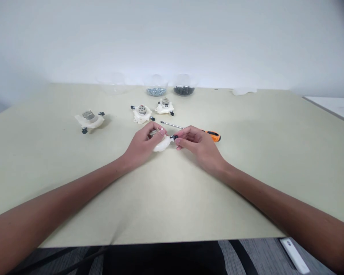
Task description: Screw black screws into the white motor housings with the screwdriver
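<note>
My left hand (145, 141) is closed around a white plastic motor housing (161, 146), held just over the table in front of me. From the housing's right side a small black rubber part (174, 137) sticks out. The fingers of my right hand (196, 143) pinch that black rubber part at its tip. Behind my right hand lies a screwdriver (213, 136) with an orange and black handle, its shaft pointing left. Most of the motor in the held housing is covered by my left fingers.
Similar motor housings rest farther back: one (90, 120) at left, one (142, 113) in the middle, one (164, 107) beside it. By the wall stand clear bowls, one with metal screws (156, 91), one with black rubber parts (184, 90), and another bowl (114, 84). A white flat piece (243, 91) lies back right.
</note>
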`<state>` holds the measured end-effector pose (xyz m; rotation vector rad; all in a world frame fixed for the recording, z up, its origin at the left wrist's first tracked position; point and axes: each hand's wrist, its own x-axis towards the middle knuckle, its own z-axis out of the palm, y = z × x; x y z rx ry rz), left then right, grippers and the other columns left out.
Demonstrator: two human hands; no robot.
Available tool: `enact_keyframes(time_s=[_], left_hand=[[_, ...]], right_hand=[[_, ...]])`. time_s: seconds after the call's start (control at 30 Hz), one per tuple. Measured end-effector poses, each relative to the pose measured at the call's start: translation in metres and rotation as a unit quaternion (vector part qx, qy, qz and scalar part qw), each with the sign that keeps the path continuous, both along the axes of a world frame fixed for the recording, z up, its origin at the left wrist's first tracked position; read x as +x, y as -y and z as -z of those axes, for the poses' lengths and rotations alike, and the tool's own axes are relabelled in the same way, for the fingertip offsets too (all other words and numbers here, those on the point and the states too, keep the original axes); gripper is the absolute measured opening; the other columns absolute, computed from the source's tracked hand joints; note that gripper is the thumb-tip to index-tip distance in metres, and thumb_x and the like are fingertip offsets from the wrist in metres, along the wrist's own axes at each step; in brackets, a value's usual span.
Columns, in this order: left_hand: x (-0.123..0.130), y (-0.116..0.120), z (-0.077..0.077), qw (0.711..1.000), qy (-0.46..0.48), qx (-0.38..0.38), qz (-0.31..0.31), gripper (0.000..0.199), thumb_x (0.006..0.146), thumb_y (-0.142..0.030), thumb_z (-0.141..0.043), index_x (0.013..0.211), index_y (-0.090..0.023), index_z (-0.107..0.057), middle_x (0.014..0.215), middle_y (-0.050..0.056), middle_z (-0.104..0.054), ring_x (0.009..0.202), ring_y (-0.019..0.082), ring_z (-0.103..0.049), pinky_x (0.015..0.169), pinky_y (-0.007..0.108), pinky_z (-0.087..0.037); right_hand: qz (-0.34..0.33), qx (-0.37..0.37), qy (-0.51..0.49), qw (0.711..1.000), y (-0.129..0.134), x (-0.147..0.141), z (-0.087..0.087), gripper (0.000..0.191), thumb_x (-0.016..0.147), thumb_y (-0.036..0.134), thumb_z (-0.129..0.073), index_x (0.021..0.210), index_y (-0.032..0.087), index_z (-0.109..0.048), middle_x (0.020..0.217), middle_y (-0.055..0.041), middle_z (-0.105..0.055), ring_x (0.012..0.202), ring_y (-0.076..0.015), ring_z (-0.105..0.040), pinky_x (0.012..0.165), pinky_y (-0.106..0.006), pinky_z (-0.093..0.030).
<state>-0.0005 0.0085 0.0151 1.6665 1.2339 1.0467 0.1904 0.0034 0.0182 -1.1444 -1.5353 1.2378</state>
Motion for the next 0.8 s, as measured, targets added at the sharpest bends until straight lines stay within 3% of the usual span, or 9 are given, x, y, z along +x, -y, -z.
enact_keyframes(time_s=[0.13,0.27,0.43,0.5,0.53,0.6,0.7,0.8], left_hand=[[0.001,0.002,-0.002,1.000,-0.015,0.012,0.005,0.024,0.090,-0.042,-0.051,0.092,-0.020,-0.059,0.089,0.001,-0.064,0.073,0.014,-0.053,0.064,0.026,-0.036],[0.001,0.004,-0.004,0.999,-0.030,0.015,0.010,0.022,0.091,-0.040,-0.050,0.092,-0.020,-0.059,0.091,0.001,-0.065,0.074,0.015,-0.053,0.065,0.026,-0.037],[0.001,0.003,-0.003,0.999,-0.045,0.028,0.006,0.021,0.090,-0.037,-0.049,0.091,-0.019,-0.059,0.091,0.002,-0.065,0.074,0.015,-0.053,0.066,0.027,-0.037],[0.001,0.003,-0.002,0.999,-0.045,0.030,0.001,0.020,0.090,-0.037,-0.049,0.090,-0.019,-0.059,0.090,0.002,-0.065,0.074,0.015,-0.052,0.067,0.027,-0.037],[0.001,0.003,-0.002,0.999,-0.044,0.028,-0.003,0.020,0.090,-0.037,-0.049,0.090,-0.019,-0.059,0.090,0.002,-0.065,0.074,0.015,-0.052,0.067,0.027,-0.037],[0.001,0.003,-0.002,0.999,-0.038,0.023,-0.012,0.021,0.090,-0.038,-0.050,0.089,-0.019,-0.059,0.089,0.001,-0.065,0.074,0.015,-0.052,0.067,0.027,-0.038],[0.001,0.003,-0.002,1.000,-0.012,0.008,-0.016,0.022,0.089,-0.038,-0.050,0.086,-0.019,-0.060,0.088,0.001,-0.065,0.074,0.015,-0.053,0.065,0.026,-0.038],[0.000,0.001,-0.002,1.000,0.016,-0.011,-0.006,0.022,0.088,-0.038,-0.052,0.084,-0.018,-0.060,0.086,0.002,-0.065,0.071,0.015,-0.053,0.062,0.027,-0.038]], right_hand=[[0.004,0.157,0.105,0.982,0.003,0.003,0.001,0.009,0.084,0.026,-0.062,0.088,0.018,-0.059,0.087,-0.0028,-0.062,0.079,-0.0130,-0.060,0.076,-0.030,-0.050],[-0.017,0.331,0.237,0.913,0.006,0.006,0.003,0.003,0.090,0.021,-0.054,0.090,0.019,-0.056,0.089,-0.0050,-0.059,0.076,-0.0132,-0.057,0.069,-0.029,-0.049],[-0.024,0.446,0.338,0.828,0.007,0.005,0.011,0.013,0.094,0.020,-0.044,0.088,0.018,-0.056,0.090,-0.0093,-0.061,0.085,-0.0185,-0.056,0.076,-0.035,-0.048],[-0.025,0.454,0.350,0.819,0.007,0.003,0.013,0.017,0.094,0.019,-0.043,0.085,0.018,-0.056,0.091,-0.0101,-0.062,0.086,-0.0197,-0.055,0.077,-0.037,-0.047],[-0.024,0.444,0.339,0.829,0.007,0.001,0.013,0.016,0.094,0.020,-0.044,0.085,0.018,-0.056,0.090,-0.0098,-0.061,0.086,-0.0196,-0.055,0.077,-0.037,-0.048],[-0.016,0.379,0.276,0.883,0.007,-0.001,0.012,0.010,0.093,0.025,-0.050,0.089,0.018,-0.056,0.090,-0.0081,-0.061,0.086,-0.0179,-0.057,0.078,-0.036,-0.049],[-0.002,0.197,0.128,0.972,0.005,-0.003,0.008,0.024,0.085,0.037,-0.063,0.099,0.020,-0.056,0.101,-0.0063,-0.062,0.091,-0.0158,-0.061,0.081,-0.033,-0.053],[-0.047,0.038,0.007,0.998,0.001,-0.004,0.005,0.034,0.081,0.041,-0.067,0.106,0.020,-0.058,0.107,-0.0060,-0.065,0.095,-0.0161,-0.064,0.090,-0.035,-0.052]])
